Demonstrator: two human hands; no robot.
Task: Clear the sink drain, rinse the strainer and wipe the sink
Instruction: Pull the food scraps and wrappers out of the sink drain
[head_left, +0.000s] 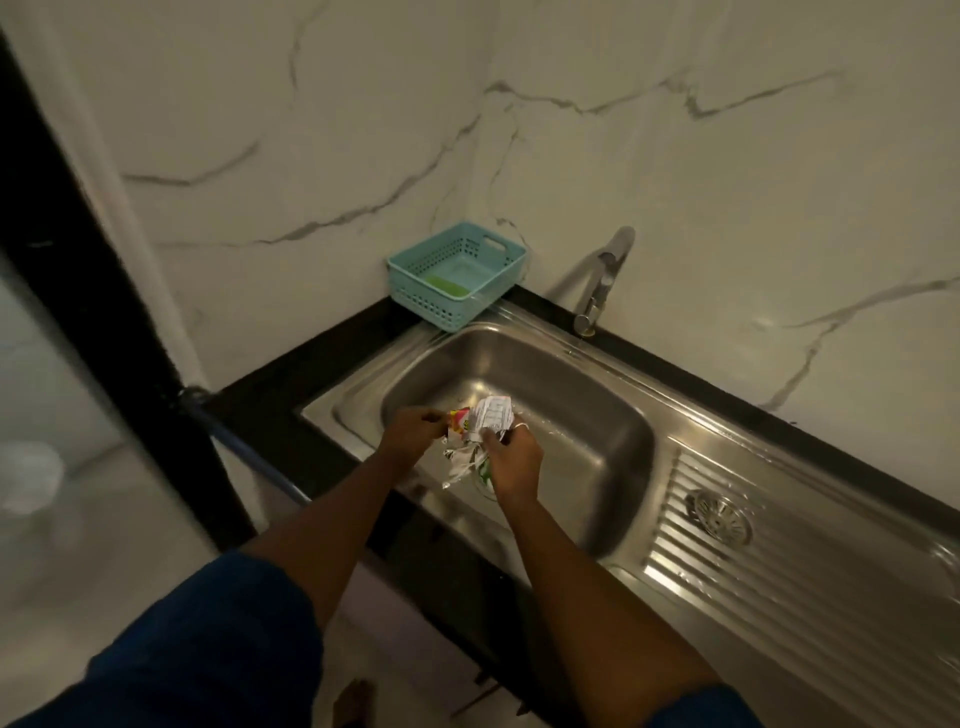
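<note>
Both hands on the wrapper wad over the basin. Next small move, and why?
Probably lift the wrappers clear of the sink and take them away for disposal. The left hand and right hand both grip them above it, and the strainer already lies out on the drainboard. No bin is in view.

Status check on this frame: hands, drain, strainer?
Left hand and right hand grip crumpled wrappers above sink basin. Strainer lies on drainboard. Drain mostly hidden behind them.
</note>
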